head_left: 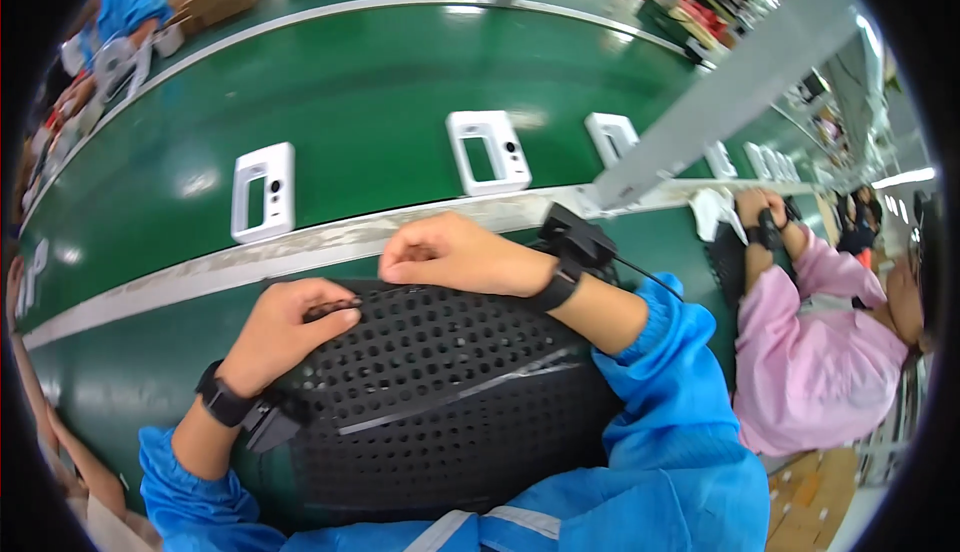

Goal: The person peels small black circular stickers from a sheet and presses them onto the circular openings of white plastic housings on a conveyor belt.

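Observation:
In front of me lies a black perforated mat (pixel 430 352) with rows of round holes and a pale strip across it. My left hand (pixel 285 327) is at its far left corner, thumb and fingers closed round something small and dark that I cannot make out. My right hand (pixel 455 257) hovers over the mat's far edge, its fingers curled in and the tips pressed together. Whatever those fingers hold, if anything, is hidden. Both wrists wear black bands with small black devices.
Beyond a pale rail (pixel 330 247) runs a green conveyor belt (pixel 360 82). White plastic housings (pixel 488 152) with rectangular openings stand along it, one more at left (pixel 263 192). A grey post (pixel 730 82) slants across the right. A co-worker in pink (pixel 820 352) sits at right; another person's arm (pixel 80 452) shows at left.

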